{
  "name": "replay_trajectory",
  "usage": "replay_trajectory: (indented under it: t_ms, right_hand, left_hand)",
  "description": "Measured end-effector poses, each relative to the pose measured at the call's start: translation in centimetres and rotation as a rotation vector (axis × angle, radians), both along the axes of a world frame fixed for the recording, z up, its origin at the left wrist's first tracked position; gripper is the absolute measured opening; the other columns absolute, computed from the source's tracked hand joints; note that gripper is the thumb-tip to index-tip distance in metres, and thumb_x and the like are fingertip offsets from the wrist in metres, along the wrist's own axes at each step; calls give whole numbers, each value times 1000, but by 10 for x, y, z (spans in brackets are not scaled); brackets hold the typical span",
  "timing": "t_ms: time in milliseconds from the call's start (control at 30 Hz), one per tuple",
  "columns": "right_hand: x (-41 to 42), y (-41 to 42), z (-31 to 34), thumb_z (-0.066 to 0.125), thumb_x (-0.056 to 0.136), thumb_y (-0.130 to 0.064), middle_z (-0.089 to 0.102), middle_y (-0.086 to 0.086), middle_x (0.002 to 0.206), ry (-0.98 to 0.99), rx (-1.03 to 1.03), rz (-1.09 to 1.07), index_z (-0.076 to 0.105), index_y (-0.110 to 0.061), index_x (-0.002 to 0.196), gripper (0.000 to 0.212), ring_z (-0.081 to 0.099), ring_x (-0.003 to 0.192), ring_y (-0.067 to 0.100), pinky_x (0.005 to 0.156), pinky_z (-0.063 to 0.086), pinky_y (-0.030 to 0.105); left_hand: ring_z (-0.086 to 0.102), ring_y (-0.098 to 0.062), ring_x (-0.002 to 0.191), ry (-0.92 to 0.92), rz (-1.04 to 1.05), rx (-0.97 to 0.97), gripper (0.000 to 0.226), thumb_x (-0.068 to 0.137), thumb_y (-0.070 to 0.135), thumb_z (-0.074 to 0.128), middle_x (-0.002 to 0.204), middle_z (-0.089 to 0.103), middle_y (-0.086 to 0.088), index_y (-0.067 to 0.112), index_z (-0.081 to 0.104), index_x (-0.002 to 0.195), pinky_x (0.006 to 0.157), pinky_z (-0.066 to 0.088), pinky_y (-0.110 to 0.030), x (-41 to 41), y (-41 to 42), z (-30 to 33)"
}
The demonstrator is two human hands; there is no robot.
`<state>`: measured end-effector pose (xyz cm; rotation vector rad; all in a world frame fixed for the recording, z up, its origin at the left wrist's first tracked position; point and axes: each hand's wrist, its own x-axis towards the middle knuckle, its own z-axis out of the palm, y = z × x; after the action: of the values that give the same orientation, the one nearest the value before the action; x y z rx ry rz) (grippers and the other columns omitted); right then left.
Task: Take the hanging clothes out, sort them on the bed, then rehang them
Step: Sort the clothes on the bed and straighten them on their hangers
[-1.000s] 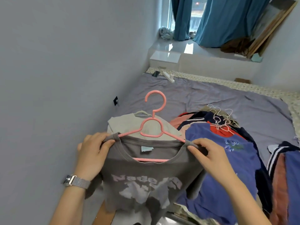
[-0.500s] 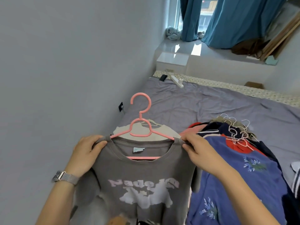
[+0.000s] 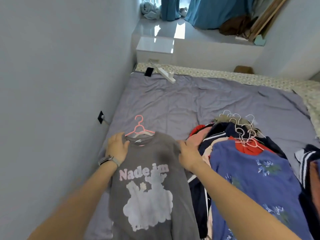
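A grey T-shirt (image 3: 149, 181) with pink lettering and a pale print lies flat on the purple bed sheet (image 3: 173, 104), still on its pink hanger (image 3: 139, 126). My left hand (image 3: 117, 147) rests with spread fingers on the shirt's left shoulder. My right hand (image 3: 187, 154) lies flat on its right shoulder. To the right is a pile of hung clothes, topped by a blue flowered top (image 3: 259, 179) over a red garment (image 3: 245, 148), with several pale hanger hooks (image 3: 240, 122) sticking out at the far end.
The wall runs close along the bed's left side, with a black socket (image 3: 101, 116) on it. A phone (image 3: 149, 71) and a white power strip (image 3: 167, 75) lie at the bed's far edge. A white cabinet (image 3: 154, 47) and window ledge with blue curtains (image 3: 213, 11) stand beyond.
The grey T-shirt was held up by both shoulders; now it lies flat on the bed, covering the beige garment. Both hands have let go of their pinch and lie flat on it.
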<state>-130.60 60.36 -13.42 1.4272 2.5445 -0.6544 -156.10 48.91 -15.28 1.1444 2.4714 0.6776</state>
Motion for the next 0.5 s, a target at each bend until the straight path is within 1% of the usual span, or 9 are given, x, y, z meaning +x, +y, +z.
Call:
replay_trajectory:
  t_ms: [67,133,200,267,333,400,500]
  right_hand:
    - [28,-18,-27,47,86,-7,40,8,143,-7,-92,13,33,-18,144,61,35,132,29,106,35,36]
    - [65,-24,-43,47,85,-7,40,6,143,-55,-133,-3,34,-21,144,62,35,131,27,105,36,35]
    - [107,-18,-53,46,85,-6,42,3,141,-110,-167,-88,34,-22,143,61,36,130,25,101,39,34]
    - [152,-4,-60,46,87,-6,42,4,142,-137,-197,-195,35,-21,143,59,36,130,24,100,40,34]
    - [198,12,-65,48,89,-10,42,7,142,-160,-229,-282,36,-17,143,56,37,131,26,103,37,32]
    - [247,31,-72,50,90,-15,44,10,140,-177,-264,-358,38,-15,142,53,38,131,29,105,33,31]
    - [322,64,-90,48,85,-28,46,9,138,-216,-299,-405,41,-15,139,56,39,130,29,106,36,34]
  left_hand:
    - [45,-34,121,-39,-86,-34,40,90,18,58,130,52,-15,7,51,128,103,35,-42,29,-2,-27]
    - [44,-31,123,-102,-154,-106,40,91,21,56,133,51,-12,9,51,129,104,34,-40,56,-3,-50]
    - [45,-30,123,-162,-217,-161,38,92,20,55,131,52,-12,9,51,128,104,34,-37,81,-2,-68]
    - [48,-30,120,-216,-283,-198,35,91,17,55,128,54,-12,8,54,125,103,35,-35,109,4,-75]
    - [48,-28,123,-251,-337,-222,35,91,15,55,129,54,-10,8,54,125,105,32,-32,138,14,-78]
    - [45,-25,126,-248,-391,-256,38,92,17,54,132,52,-8,8,50,129,109,28,-29,171,27,-80]
    - [48,-20,123,-270,-426,-276,39,93,18,52,132,51,-6,11,47,131,105,34,-26,222,55,-82]
